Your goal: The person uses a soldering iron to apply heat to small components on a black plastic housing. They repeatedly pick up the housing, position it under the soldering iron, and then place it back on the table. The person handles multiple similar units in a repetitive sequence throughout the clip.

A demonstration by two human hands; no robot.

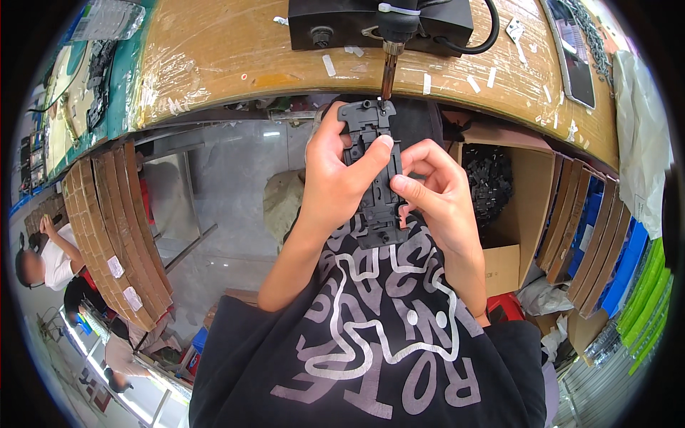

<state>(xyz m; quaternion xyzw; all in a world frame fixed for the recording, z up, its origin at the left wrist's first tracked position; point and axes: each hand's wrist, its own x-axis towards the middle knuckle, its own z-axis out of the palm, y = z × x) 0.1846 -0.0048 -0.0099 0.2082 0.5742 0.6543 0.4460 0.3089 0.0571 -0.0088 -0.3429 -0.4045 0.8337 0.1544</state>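
Observation:
My left hand (pixel 342 173) is closed around a long black plastic part (pixel 376 192) with slots and raised ribs, its thumb lying across the top. The part is held beyond the table's near edge, over my lap. On its right side my right hand (pixel 441 192) is closed, thumb and curled fingers at the part's edge. The metal shaft of a mounted tool (pixel 389 68), which looks like a power screwdriver, reaches down to the part's far right corner. Whether its tip touches a screw there is too small to tell.
A black box (pixel 307 21) with a cable stands on the brown table (pixel 214 57), amid paper scraps. At right, a cardboard box (pixel 503 267) holds many small black pieces (pixel 489 178). A phone-like device (pixel 576 78) lies far right. Stacked cardboard (pixel 118 235) stands left, near other people.

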